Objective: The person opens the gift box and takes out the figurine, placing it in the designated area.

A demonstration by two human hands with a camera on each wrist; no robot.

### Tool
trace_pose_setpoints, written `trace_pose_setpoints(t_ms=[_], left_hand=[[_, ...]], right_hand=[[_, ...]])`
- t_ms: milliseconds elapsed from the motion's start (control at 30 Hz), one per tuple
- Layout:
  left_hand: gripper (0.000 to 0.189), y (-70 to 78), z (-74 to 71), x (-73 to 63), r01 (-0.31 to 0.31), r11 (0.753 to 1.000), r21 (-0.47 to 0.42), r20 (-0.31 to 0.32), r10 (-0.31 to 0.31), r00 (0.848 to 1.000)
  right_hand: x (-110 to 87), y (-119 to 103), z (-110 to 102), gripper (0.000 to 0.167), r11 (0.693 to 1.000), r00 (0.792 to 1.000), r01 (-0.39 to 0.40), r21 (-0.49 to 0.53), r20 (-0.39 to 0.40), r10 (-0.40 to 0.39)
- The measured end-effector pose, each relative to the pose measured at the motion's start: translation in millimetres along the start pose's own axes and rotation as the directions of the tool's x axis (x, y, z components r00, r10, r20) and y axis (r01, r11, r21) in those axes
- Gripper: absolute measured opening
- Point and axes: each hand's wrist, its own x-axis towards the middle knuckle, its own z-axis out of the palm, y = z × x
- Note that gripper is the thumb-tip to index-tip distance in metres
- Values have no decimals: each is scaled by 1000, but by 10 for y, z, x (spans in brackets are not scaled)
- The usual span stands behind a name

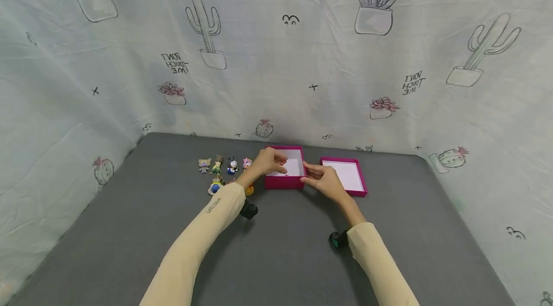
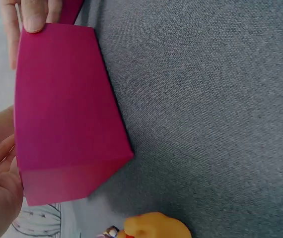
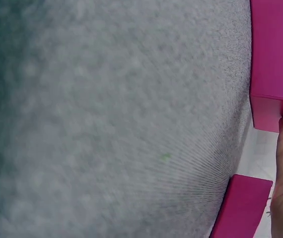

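Observation:
A magenta box (image 1: 284, 182) with a white inside stands uncovered near the back of the table. My left hand (image 1: 269, 161) is over its left side, with thumb and fingers spread above the opening and nothing showing between them. At the box's right front corner, my right hand (image 1: 321, 180) grips the wall, its thumb on the front face and its fingers along the right side. Left of the box stand several small toy figures, among them a tan one (image 1: 204, 165), a black-and-white one (image 1: 233, 166) and a yellow-orange one (image 2: 159, 225), partly behind my left forearm.
The matching magenta lid (image 1: 344, 175) lies with its white inside up, to the right of the box. Grey cloth covers the table (image 1: 285, 258). A pale curtain (image 1: 276, 56) printed with cacti hangs close behind the table and along both sides.

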Motion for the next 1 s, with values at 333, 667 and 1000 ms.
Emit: trace_pose_setpoints(t_ms=[333, 667, 1000], left_hand=[[40, -570, 473, 581, -55, 993, 102, 129, 42, 991], [22, -138, 377, 456, 175, 971, 165, 262, -214, 941], [26, -332, 493, 502, 43, 988, 150, 215, -75, 974]], right_hand=[[20, -56, -67, 51, 996, 1000, -11, -83, 13, 12], [50, -97, -79, 49, 990, 999, -18, -143, 31, 23], [5, -167, -57, 50, 993, 999, -1, -116, 52, 7]])
